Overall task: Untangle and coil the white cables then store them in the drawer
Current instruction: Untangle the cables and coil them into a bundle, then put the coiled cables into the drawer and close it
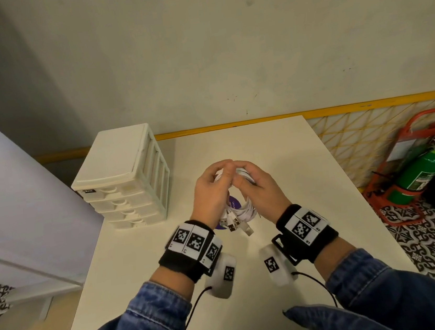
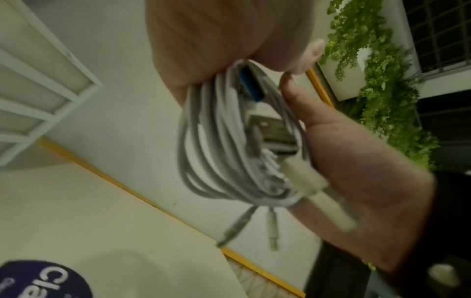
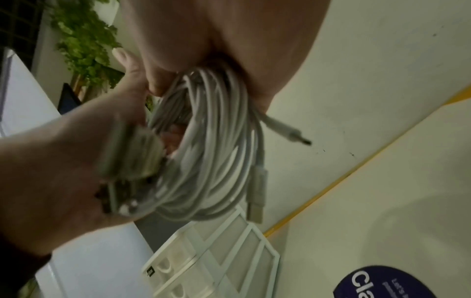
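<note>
A coil of white cables (image 1: 244,210) hangs in the air above the middle of the table, held between both hands. My left hand (image 1: 211,190) grips the top of the loops from the left. My right hand (image 1: 260,187) grips the same loops from the right, and the fingertips of both meet at the top. Several USB plugs (image 1: 235,223) dangle from the coil's near side. In the left wrist view the coil (image 2: 216,153) hangs under my palm. The right wrist view shows the coil (image 3: 216,161) with loose plug ends sticking out. The white drawer unit (image 1: 122,176) stands at the table's back left, all its drawers shut.
A round purple sticker (image 1: 235,203) lies on the white table (image 1: 310,194) under the coil. A wall rises behind the table. A green fire extinguisher (image 1: 420,172) in a red stand sits on the floor to the right. A pale cabinet (image 1: 8,190) stands left.
</note>
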The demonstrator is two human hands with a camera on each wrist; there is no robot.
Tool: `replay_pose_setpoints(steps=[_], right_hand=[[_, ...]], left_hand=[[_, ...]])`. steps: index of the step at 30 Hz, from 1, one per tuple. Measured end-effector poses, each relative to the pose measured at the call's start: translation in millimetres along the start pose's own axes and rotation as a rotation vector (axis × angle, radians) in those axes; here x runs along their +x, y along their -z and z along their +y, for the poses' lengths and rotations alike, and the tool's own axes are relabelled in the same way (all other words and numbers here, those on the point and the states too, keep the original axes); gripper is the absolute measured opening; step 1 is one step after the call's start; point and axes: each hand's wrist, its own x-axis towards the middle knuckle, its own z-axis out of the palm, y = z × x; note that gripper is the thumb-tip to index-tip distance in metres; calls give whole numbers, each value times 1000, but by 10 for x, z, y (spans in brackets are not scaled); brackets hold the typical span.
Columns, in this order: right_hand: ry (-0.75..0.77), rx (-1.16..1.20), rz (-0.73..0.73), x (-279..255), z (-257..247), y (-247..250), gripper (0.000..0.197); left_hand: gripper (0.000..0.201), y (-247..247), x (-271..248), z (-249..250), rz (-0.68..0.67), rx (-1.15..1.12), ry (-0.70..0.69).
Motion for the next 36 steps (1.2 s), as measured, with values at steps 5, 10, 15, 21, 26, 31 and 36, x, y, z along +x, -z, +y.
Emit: replay_pose_setpoints(steps=[5, 10, 15, 21, 26, 31, 36], right_hand=[[-16, 55, 59, 12, -11, 49, 25], [-38, 104, 30, 30, -12, 133, 26], [-27, 162, 54, 18, -4, 179, 26], [-6, 148, 3, -35, 74, 154, 28], [-2, 199, -6, -49, 79, -25, 25], [-26, 180, 89, 17, 50, -275, 16], [-47, 39, 167, 184, 77, -520, 10]], left_hand=[[36, 48, 20, 28, -124, 24, 21], [63, 71, -30, 25, -224, 37, 22], [64, -21, -72, 44, -171, -12, 5], [48, -8, -124, 4, -102, -97, 27], [39, 28, -207, -50, 1, -180, 19], [36, 169, -221, -114, 110, -153, -21], [46, 476, 5, -221, 35, 255, -53]])
